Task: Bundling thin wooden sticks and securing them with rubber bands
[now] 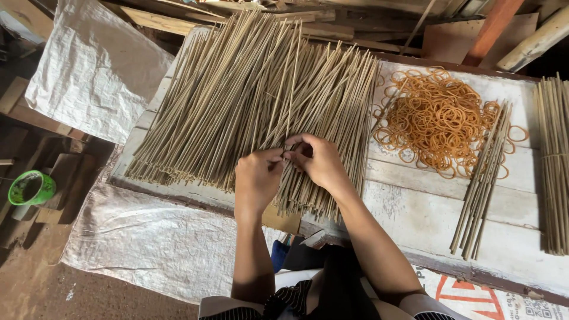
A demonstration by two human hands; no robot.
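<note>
I see a big heap of sticks [249,101] lying on the left part of the board table [415,219]. My left hand [256,181] and right hand [317,160] meet on its near edge. Right of the heap lies a pile of rubber bands [435,115]; a small bunch of sticks [481,184] rests against its right side. A tied bundle [555,166] lies at the far right edge. A cup [31,188] stands on the floor, left of the table.

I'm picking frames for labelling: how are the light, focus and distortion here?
Head view: soft daylight, bright on the sticks and rubber bands; no harsh glare; left floor around the green cup and the top edge fall into shadow. Both hands, left hand and right hand, look sharp. Wide lens bends the board's edges slightly.
</note>
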